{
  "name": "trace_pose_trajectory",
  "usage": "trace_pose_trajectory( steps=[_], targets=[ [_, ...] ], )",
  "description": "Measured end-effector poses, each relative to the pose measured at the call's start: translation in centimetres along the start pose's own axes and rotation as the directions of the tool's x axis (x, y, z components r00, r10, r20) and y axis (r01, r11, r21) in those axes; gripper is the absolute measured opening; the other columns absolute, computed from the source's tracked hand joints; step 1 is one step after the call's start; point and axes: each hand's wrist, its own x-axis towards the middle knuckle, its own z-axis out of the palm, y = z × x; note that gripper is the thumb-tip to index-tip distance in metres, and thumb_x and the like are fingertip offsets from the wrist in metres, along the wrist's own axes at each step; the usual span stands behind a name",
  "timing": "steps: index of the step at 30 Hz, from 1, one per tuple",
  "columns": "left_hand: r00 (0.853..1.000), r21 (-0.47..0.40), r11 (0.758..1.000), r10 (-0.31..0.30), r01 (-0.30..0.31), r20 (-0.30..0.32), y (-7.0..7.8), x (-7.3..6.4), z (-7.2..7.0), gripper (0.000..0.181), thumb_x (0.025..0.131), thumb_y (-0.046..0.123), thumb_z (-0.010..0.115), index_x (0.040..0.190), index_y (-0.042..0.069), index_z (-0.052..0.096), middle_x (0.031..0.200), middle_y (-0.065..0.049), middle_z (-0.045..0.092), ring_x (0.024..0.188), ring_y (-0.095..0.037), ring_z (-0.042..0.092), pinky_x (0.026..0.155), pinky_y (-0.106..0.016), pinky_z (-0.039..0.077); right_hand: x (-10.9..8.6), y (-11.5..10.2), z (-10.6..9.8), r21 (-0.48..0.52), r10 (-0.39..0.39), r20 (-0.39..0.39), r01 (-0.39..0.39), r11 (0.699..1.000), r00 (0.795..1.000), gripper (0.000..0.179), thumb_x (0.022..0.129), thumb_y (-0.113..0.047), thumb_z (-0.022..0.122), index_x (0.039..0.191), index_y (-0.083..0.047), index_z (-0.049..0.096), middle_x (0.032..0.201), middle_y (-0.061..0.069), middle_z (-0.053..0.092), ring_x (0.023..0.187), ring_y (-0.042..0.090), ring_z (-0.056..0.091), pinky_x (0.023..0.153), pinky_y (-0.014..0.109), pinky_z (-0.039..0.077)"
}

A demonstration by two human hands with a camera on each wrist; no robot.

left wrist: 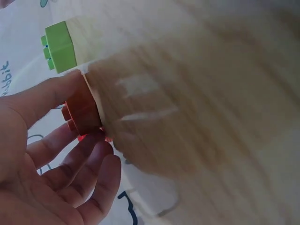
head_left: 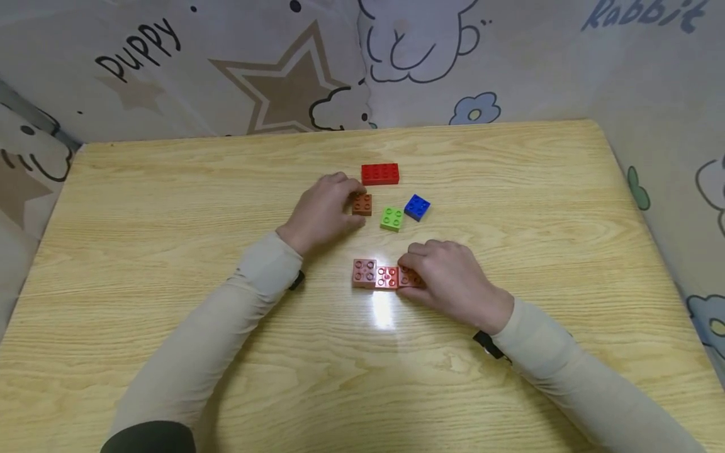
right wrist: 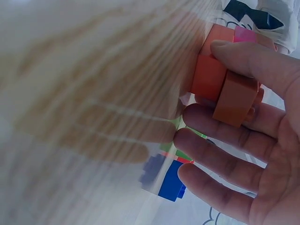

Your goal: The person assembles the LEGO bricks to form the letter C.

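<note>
My left hand (head_left: 324,211) is around a brown brick (head_left: 362,204), thumb on the near side and index finger on the far side. In the left wrist view the thumb lies along that brick (left wrist: 84,108), its other fingers loosely curved. My right hand (head_left: 450,280) pinches the right end of a short brick build, where another brown brick (head_left: 409,277) sits on red. Red studs (head_left: 387,277) show in the middle of the build, and a pinkish-brown brick (head_left: 364,273) forms its left end. The right wrist view shows the thumb across the red side (right wrist: 208,77).
Beyond the build lie a lime green brick (head_left: 391,219) and a blue brick (head_left: 417,207), close together. A longer red brick (head_left: 380,174) is farther back, behind the left fingertips. The wooden table (head_left: 510,189) meets a patterned wall (head_left: 544,69) at its far edge.
</note>
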Motion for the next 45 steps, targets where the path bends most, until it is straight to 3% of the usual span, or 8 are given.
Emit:
trace_pose_trajectory(
  steps=[10,17,23,29,37,45],
  targets=[
    [1.0,-0.015,1.0,-0.002,0.002,-0.02,0.0,0.0,0.1,0.042,0.092,0.01,0.086,0.129,-0.004,0.073,0.112,-0.015,0.069,0.108,-0.032,0.061,0.099,-0.046,0.05,0.0,0.0,0.1,0.004,0.001,-0.006,-0.001,1.0,1.0,0.03,0.086,-0.026,0.096,0.1,-0.006,0.079,0.083,-0.004,0.065,0.072,0.014,0.055,0.061,0.036,0.048],
    [1.0,-0.017,1.0,-0.004,0.003,-0.022,0.0,-0.6,-0.1,0.042,0.091,0.013,0.086,0.128,-0.004,0.073,0.113,-0.015,0.069,0.109,-0.031,0.061,0.098,-0.046,0.051,0.0,0.0,0.1,0.001,0.001,-0.007,-0.001,1.0,1.0,0.03,0.086,-0.026,0.095,0.101,-0.005,0.079,0.085,-0.003,0.067,0.073,0.015,0.057,0.061,0.036,0.049],
    [1.0,-0.027,1.0,-0.012,0.012,-0.011,0.4,-1.5,-0.8,0.042,0.093,0.014,0.087,0.129,-0.001,0.073,0.119,-0.013,0.071,0.118,-0.032,0.061,0.104,-0.046,0.049,-0.1,0.0,0.1,0.002,0.005,-0.007,-0.005,1.0,1.0,0.03,0.086,-0.026,0.095,0.101,-0.005,0.079,0.086,-0.001,0.069,0.074,0.016,0.058,0.062,0.036,0.049],
    [1.0,-0.041,0.999,0.02,-0.02,0.003,1.1,-2.7,-1.6,0.041,0.095,0.015,0.087,0.13,0.0,0.074,0.123,-0.012,0.074,0.123,-0.033,0.062,0.109,-0.048,0.047,0.0,-0.1,0.0,0.004,0.005,-0.008,-0.005,1.0,1.0,0.029,0.087,-0.025,0.095,0.1,-0.006,0.079,0.084,-0.002,0.067,0.073,0.016,0.057,0.06,0.035,0.047],
    [0.997,-0.041,0.997,0.069,-0.068,0.021,2.3,-4.6,-2.4,0.039,0.095,0.017,0.088,0.128,0.002,0.075,0.119,-0.008,0.075,0.116,-0.029,0.064,0.104,-0.047,0.05,0.0,-0.1,-0.1,-0.002,0.01,-0.001,-0.01,1.0,1.0,0.03,0.087,-0.026,0.095,0.102,-0.005,0.079,0.086,-0.001,0.068,0.074,0.016,0.058,0.06,0.036,0.048],
    [0.993,-0.015,0.993,0.115,-0.115,-0.008,3.1,-6.2,-2.6,0.042,0.093,0.018,0.09,0.129,0.002,0.075,0.123,-0.009,0.076,0.113,-0.029,0.064,0.1,-0.045,0.052,0.0,-0.1,0.0,-0.001,0.011,-0.004,-0.011,1.0,1.0,0.031,0.087,-0.027,0.095,0.102,-0.004,0.079,0.084,-0.002,0.065,0.072,0.015,0.055,0.058,0.034,0.045]
  ],
)
